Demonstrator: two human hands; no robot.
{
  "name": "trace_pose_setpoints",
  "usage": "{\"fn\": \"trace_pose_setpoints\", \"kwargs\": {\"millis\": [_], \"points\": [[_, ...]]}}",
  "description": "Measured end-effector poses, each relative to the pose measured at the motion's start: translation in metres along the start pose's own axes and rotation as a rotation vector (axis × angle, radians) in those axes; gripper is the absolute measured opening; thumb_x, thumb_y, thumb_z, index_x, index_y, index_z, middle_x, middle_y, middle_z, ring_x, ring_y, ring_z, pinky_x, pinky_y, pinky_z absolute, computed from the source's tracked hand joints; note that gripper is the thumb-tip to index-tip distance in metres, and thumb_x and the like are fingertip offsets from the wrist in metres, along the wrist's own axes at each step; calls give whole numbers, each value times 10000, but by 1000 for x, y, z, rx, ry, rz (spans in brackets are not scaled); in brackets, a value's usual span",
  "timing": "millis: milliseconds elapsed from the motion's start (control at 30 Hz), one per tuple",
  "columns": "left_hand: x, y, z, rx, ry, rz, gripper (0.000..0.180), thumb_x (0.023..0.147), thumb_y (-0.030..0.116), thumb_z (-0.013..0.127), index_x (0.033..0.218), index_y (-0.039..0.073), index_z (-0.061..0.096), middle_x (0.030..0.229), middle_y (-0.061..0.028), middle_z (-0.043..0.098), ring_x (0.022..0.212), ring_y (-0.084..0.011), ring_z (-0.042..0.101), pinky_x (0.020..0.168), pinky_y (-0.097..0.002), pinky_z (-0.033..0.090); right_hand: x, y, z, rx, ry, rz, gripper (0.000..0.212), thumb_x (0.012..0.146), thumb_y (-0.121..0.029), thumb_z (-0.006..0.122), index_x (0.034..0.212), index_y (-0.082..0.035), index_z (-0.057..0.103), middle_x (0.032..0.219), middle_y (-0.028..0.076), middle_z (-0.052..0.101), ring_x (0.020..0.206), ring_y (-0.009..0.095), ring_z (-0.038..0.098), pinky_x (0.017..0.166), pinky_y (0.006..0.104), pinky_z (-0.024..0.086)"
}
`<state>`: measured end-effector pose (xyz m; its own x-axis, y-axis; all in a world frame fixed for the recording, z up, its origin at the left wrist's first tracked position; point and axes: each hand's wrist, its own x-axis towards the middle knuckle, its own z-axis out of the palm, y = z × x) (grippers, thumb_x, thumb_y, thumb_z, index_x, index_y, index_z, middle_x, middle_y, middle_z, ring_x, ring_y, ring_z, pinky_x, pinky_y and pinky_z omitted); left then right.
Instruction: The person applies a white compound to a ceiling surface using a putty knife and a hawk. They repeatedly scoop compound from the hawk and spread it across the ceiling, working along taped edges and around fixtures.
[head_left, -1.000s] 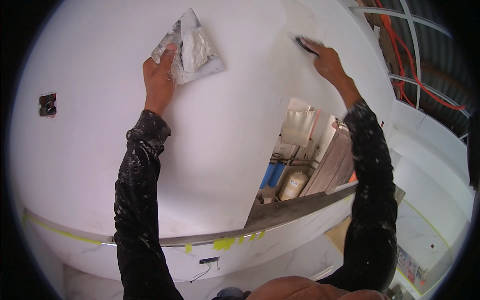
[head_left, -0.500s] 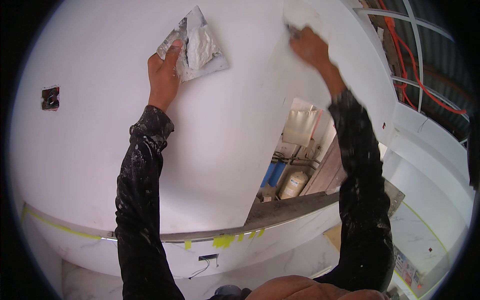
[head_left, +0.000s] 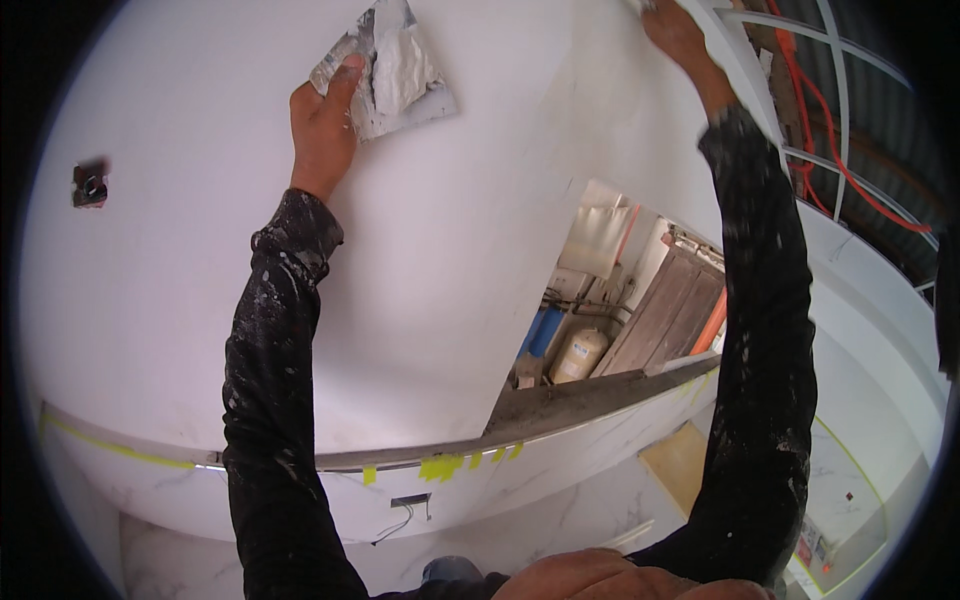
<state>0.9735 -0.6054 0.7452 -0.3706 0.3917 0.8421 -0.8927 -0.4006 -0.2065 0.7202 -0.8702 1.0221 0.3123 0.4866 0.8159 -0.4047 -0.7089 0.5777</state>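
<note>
My left hand (head_left: 322, 130) is closed on the edge of a square metal plate (head_left: 415, 120), its thumb lying on top. A thick heap of white putty (head_left: 403, 72) sits on the plate, in front of a smooth white wall (head_left: 430, 270). High up at the top edge, my right hand (head_left: 680, 42) is closed on what looks like a putty knife (head_left: 637, 5) at the wall. Most of that tool is cut off by the edge of the view. A damp-looking, slightly darker patch (head_left: 590, 75) of wall lies left of this hand.
Below my right hand a wall opening shows a beige tank (head_left: 578, 356), a blue cylinder (head_left: 546, 332) and a brown wooden door (head_left: 662, 312). An open socket box (head_left: 90, 184) is at left. Yellow tape (head_left: 440, 467) marks the ledge. Orange conduit (head_left: 860, 185) hangs by the ceiling frame.
My right hand has moved up and to the right along the wall with the putty knife. The left hand still grips the putty-loaded plate; the whole view has shifted slightly.
</note>
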Motion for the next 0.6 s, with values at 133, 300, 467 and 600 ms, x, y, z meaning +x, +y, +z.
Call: {"fn": "trace_pose_setpoints", "kwargs": {"millis": [133,300,467,600], "points": [[9,22,2,-156,77,43,513,777,-117,517,1227,119,587,722,-77,535,616,-212,467,577,-307,409,48,22,48,240,-216,24,318,823,-90,435,1064,8,618,945,288,611,920,372,584,842,437,467],[-1,-8,-1,-64,-84,-67,604,712,-159,491,1264,80,549,1163,-134,600,920,-245,495,884,-305,387,-55,-117,25,182,-391,344,554,809,-280,555,1345,-168,472,1075,205,571,1013,342,570,867,405,465],[8,17,3,-251,-6,-90,483,772,-121,515,1203,83,591,796,-83,548,655,-195,458,625,-273,411,-226,-209,-10,288,-472,201,642,772,-98,569,1386,-174,401,1078,163,453,973,353,541,842,422,484],[8,16,-4,-145,-38,-109,370,831,-62,538,1164,77,615,642,-44,503,533,-160,429,504,-269,399,-206,-175,-40,267,-572,229,495,817,-53,528,1301,-153,488,1105,137,525,962,340,572,843,405,486]]}}
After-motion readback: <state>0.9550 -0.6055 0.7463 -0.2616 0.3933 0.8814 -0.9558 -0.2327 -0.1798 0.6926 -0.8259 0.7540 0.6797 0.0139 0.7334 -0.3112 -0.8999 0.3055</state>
